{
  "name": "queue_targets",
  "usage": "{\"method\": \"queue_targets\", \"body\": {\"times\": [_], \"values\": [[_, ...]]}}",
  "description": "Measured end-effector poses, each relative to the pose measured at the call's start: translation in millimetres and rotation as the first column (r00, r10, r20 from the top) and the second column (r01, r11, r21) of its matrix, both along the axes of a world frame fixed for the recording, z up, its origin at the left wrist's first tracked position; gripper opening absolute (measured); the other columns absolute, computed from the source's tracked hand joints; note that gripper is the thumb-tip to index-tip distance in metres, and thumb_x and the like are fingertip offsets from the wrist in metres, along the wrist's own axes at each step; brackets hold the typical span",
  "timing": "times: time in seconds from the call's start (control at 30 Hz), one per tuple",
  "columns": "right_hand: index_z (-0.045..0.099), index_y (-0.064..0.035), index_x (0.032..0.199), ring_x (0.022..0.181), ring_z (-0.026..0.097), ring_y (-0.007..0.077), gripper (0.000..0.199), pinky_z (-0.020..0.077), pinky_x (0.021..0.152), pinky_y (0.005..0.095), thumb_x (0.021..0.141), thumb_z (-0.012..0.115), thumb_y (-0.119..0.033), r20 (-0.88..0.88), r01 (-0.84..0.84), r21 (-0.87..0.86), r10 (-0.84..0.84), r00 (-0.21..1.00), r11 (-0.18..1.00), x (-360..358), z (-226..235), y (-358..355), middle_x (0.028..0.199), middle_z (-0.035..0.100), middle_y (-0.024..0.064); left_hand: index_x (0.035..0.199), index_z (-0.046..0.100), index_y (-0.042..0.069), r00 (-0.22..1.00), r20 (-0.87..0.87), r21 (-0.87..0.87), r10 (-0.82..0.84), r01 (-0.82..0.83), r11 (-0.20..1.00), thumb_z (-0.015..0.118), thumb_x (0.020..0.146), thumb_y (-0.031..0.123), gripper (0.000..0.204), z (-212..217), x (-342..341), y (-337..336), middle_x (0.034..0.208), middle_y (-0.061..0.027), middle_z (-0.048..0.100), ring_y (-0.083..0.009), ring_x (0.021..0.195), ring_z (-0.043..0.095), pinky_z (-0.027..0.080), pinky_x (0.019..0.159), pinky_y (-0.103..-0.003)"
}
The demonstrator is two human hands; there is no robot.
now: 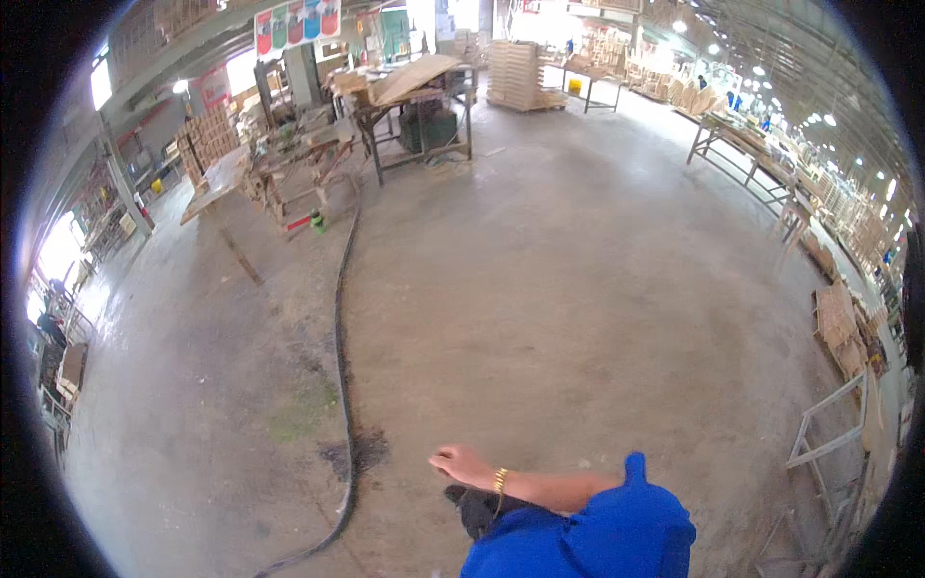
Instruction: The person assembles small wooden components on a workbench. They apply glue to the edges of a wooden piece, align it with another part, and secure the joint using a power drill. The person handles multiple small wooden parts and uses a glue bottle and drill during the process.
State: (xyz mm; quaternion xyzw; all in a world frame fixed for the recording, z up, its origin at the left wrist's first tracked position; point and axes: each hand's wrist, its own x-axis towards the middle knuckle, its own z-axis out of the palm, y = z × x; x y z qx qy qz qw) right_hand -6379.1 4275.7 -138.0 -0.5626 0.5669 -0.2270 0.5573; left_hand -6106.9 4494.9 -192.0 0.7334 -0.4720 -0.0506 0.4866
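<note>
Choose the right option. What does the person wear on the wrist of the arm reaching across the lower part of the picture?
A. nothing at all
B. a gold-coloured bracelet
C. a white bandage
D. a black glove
B: a gold-coloured bracelet circles the wrist just behind the bare hand, which holds nothing, ahead of the blue sleeve.

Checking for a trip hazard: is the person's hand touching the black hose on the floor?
Apart. The head view shows the hand raised near the body, with bare concrete between it and the black hose.
</note>
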Motion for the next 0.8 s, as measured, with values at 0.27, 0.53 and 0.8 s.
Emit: {"method": "queue_targets", "body": {"times": [0.27, 0.53, 0.8], "values": [[0.06, -0.0014, 0.097, 0.061, 0.055, 0.0151, 0.022, 0.0444, 0.058, 0.0311, 0.088, 0.055, -0.021, 0.153, -0.442, -0.573, 0.62, 0.77, 0.69, 347, 73, -236, 0.072, 0.062, 0.0078, 0.119, 0.053, -0.002, 0.761, -0.414, 0.822, 0.499, 0.078, 0.564, 0.067, 0.082, 0.029, 0.05, -29, 236, -117, 0.105, -0.0198, 0.06, -0.0258, 0.094, 0.057, 0.048, 0.08, -0.037], [0.061, -0.0049, 0.108, 0.099, 0.057, 0.0378, 0.042, 0.0451, 0.084, 0.0472, 0.084, 0.05, -0.037, -0.53, -0.528, 0.223, 0.556, 0.64, 0.82, 379, -131, -323, 0.107, 0.061, 0.0211, 0.123, 0.049, -0.003, 0.75, -0.409, 0.787, 0.52, 0.001, 0.617, 0.069, 0.081, 0.029, 0.056, -1, 516, -295, 0.111, -0.0213, 0.059, -0.0257, 0.099, 0.058, 0.048, 0.084, -0.037], [0.064, -0.0075, 0.105, 0.099, 0.059, 0.036, 0.039, 0.047, 0.083, 0.0439, 0.078, 0.054, -0.034, -0.693, -0.007, 0.62, 0.552, 0.464, 0.785, 420, -148, -393, 0.107, 0.063, 0.0184, 0.114, 0.047, 0.0, 0.745, -0.612, 0.21, 0.266, -0.171, 0.963, 0.049, 0.084, 0.005, 0.03, 40, 812, -624, 0.078, -0.0158, 0.062, -0.0217, 0.046, 0.056, 0.046, 0.04, -0.031]]}}
